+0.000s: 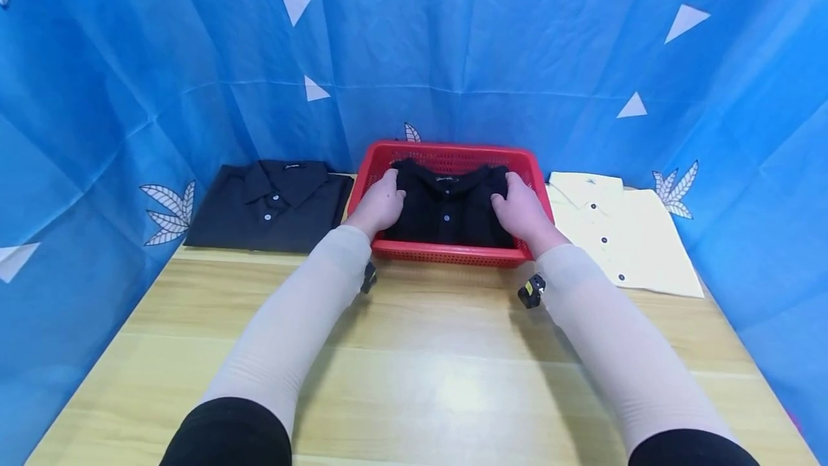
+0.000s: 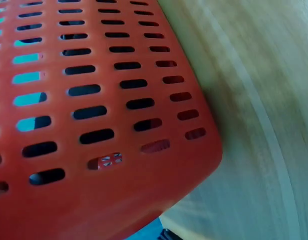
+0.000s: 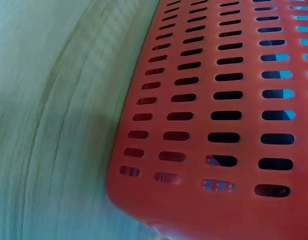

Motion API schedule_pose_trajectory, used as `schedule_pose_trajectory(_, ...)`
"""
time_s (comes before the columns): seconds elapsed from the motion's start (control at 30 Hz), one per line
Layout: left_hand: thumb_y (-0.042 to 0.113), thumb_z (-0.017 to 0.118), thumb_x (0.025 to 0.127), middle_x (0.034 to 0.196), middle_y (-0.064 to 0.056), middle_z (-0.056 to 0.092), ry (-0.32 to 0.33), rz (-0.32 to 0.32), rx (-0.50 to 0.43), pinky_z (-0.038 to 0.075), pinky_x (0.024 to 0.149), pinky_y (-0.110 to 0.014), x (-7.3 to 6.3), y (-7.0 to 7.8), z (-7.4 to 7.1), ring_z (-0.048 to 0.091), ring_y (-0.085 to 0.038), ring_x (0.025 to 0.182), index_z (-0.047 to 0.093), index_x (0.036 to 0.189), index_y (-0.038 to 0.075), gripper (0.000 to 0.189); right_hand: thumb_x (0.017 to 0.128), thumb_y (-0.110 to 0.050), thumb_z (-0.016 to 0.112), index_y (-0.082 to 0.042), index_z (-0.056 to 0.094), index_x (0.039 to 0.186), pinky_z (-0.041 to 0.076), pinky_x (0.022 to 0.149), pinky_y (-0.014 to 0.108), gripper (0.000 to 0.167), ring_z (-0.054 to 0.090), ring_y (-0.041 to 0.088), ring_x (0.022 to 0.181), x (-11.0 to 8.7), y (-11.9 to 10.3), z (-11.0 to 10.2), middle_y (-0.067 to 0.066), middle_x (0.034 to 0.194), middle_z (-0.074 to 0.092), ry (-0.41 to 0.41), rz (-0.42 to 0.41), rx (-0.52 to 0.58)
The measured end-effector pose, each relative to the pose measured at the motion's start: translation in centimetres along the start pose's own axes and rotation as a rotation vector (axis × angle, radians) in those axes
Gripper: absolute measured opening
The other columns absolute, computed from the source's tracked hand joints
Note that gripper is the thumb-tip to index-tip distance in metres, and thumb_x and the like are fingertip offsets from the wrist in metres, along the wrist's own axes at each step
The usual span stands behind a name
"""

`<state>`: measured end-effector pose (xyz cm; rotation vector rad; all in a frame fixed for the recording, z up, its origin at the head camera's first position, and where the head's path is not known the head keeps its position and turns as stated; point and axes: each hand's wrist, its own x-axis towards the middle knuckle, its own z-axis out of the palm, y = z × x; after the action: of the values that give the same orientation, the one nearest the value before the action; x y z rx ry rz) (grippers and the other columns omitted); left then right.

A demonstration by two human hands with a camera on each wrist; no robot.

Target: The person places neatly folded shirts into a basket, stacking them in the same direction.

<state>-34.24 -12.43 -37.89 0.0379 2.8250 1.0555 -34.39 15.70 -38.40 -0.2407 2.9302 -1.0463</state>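
A folded black collared shirt with pale buttons (image 1: 468, 218) lies inside the red perforated plastic basket (image 1: 453, 256), between the two hands, collar towards the basket's far wall and front placket facing up. The left hand (image 1: 382, 203) reaches over the basket's left side and grips the shirt's left edge near the shoulder; the right hand (image 1: 521, 210) reaches over the basket's right side and grips the opposite edge. Both hands are partly closed, thumbs on the shirt's sides; most of the other fingers are hidden, so how firmly they hold cannot be told. Just left of the basket lies a folded dark grey collared shirt (image 1: 284, 218), and just right of it a folded pale yellow shirt with dark buttons (image 1: 617, 236). The basket stands on a light wood-grain table (image 1: 440, 351), near a blue fabric curtain with white triangles and leaves (image 1: 414, 42) that hangs behind it. Both wrist views show the basket's slotted outer wall beside the table; neither shows the fingers.
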Motion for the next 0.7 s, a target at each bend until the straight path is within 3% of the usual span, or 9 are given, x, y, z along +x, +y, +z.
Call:
schedule_pose_trajectory(0.13,0.026,0.052,0.107,0.161,-0.014,0.034,-0.018,0.002,0.032,0.032,0.114,-0.055,0.09,-0.15,0.18,0.033,-0.034,0.146,0.016,0.162,0.008,0.068,0.105,-0.022,0.052,0.004,0.014,0.159,0.025,0.118,0.055,0.071,0.027,0.042,0.147,0.11,0.04,0.15,0.026,0.161,0.026,-0.017,0.010,-0.016)
schedule_pose_trajectory(0.33,0.026,0.055,0.105,0.162,-0.016,0.030,-0.093,-0.054,0.075,0.032,0.115,-0.054,0.41,0.01,0.37,0.033,-0.034,0.146,0.004,0.163,0.008,0.079,0.102,-0.026,0.056,0.001,0.005,0.161,0.025,0.117,0.057,0.082,0.023,0.042,0.149,0.05,0.11,0.22,0.024,0.164,0.021,-0.080,0.075,-0.034)
schedule_pose_trajectory(0.47,0.025,0.059,0.103,0.162,-0.017,0.030,-0.075,-0.048,0.085,0.031,0.115,-0.053,0.44,0.14,0.44,0.031,-0.033,0.147,-0.001,0.163,0.007,0.087,0.101,-0.028,0.057,-0.001,0.000,0.161,0.025,0.116,0.059,0.087,0.022,0.042,0.149,-0.15,-0.17,0.09,0.023,0.165,0.018,-0.079,0.096,-0.013)
schedule_pose_trajectory(0.57,0.026,0.061,0.102,0.163,-0.017,0.027,-0.052,-0.023,0.115,0.030,0.116,-0.053,0.43,0.16,0.50,0.027,-0.033,0.149,0.004,0.163,0.007,0.086,0.101,-0.028,0.055,-0.003,-0.003,0.161,0.025,0.116,0.059,0.087,0.023,0.042,0.149,-0.28,-0.45,0.02,0.023,0.165,0.018,-0.066,0.097,0.007)
schedule_pose_trajectory(0.7,0.030,0.062,0.101,0.167,-0.015,0.016,-0.035,0.009,0.181,0.028,0.117,-0.056,0.40,0.05,0.61,0.018,-0.033,0.152,0.021,0.162,0.010,0.077,0.101,-0.026,0.056,-0.004,0.004,0.162,0.025,0.117,0.058,0.083,0.025,0.041,0.149,-0.18,-0.54,0.12,0.023,0.164,0.021,-0.051,0.074,0.000)
